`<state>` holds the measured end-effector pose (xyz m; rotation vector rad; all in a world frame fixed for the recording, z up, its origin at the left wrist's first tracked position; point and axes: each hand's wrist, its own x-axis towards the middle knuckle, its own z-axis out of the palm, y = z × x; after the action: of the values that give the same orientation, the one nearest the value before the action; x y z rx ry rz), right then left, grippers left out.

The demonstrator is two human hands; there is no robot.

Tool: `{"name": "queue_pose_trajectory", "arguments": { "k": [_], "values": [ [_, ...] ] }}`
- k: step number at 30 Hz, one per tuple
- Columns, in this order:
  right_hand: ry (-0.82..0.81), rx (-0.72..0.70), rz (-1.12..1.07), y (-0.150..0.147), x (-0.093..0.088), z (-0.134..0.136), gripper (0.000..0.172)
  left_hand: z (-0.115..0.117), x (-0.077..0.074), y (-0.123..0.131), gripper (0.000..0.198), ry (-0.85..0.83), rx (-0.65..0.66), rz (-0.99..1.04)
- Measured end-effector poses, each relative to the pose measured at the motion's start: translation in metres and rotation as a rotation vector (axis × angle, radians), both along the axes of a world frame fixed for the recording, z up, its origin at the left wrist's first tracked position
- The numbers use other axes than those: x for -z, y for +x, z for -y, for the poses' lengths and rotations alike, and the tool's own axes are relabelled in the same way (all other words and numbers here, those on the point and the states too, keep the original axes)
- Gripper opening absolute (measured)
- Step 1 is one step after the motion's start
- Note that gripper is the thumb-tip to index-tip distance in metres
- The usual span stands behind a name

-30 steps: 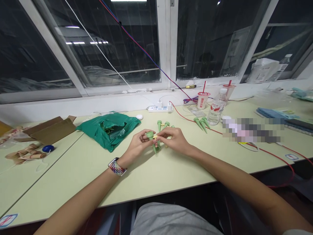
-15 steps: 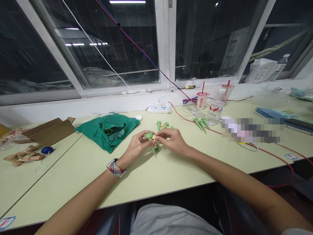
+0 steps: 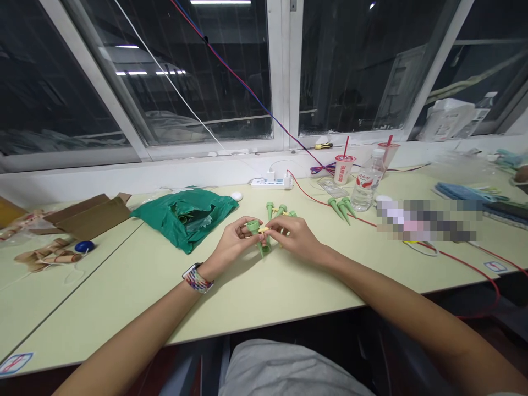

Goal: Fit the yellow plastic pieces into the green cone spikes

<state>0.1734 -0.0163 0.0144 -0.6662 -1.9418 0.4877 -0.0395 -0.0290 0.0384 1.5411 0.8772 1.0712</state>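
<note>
My left hand [image 3: 231, 243] is closed around a green plant watering spike [image 3: 253, 225], its cup-shaped top up and its pointed end slanting down towards the table. From the spike's side sticks out a small yellow valve [image 3: 263, 230]. My right hand [image 3: 300, 240] pinches this valve between thumb and forefinger, partly covering it. Just behind my hands are several more green spikes with yellow valves [image 3: 282, 209]. Another green piece [image 3: 266, 250] lies under my fingers, mostly hidden. Three loose green spikes [image 3: 342, 209] lie farther right, by the water bottle [image 3: 365, 184].
On the left are a torn green plastic bag [image 3: 185, 217], a cardboard box [image 3: 93, 217] and wooden toys with a blue ball [image 3: 84, 247]. A power strip [image 3: 270, 183] and lidded cups [image 3: 343, 169] stand at the back. A red cable [image 3: 457, 257] crosses the right side.
The camera view has shifted slightly, moving the scene a little to the right. Both hands keep their grip, and more of the yellow valve shows between them.
</note>
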Motion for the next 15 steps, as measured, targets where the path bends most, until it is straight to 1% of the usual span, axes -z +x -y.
{"name": "queue_pose_trajectory", "arguments": {
  "k": [3,7,10,13,15],
  "values": [
    [0.075,-0.006,0.011,0.001,0.0,0.0,0.011,0.0,0.001,0.0,0.042,-0.017,0.03,0.029],
    [0.258,-0.046,0.036,0.003,0.001,-0.001,0.015,-0.001,0.002,-0.002,0.037,-0.135,0.133,0.098],
    [0.371,-0.03,0.076,0.004,0.001,-0.002,0.019,-0.003,0.002,-0.005,0.031,-0.205,0.203,0.153],
    [0.507,0.041,0.18,0.005,0.002,-0.003,0.024,-0.008,0.004,-0.009,0.019,-0.348,0.275,0.18],
    [0.597,0.063,0.251,0.006,0.003,-0.003,0.028,-0.011,0.005,-0.012,0.018,-0.464,0.305,0.177]
  ]
}}
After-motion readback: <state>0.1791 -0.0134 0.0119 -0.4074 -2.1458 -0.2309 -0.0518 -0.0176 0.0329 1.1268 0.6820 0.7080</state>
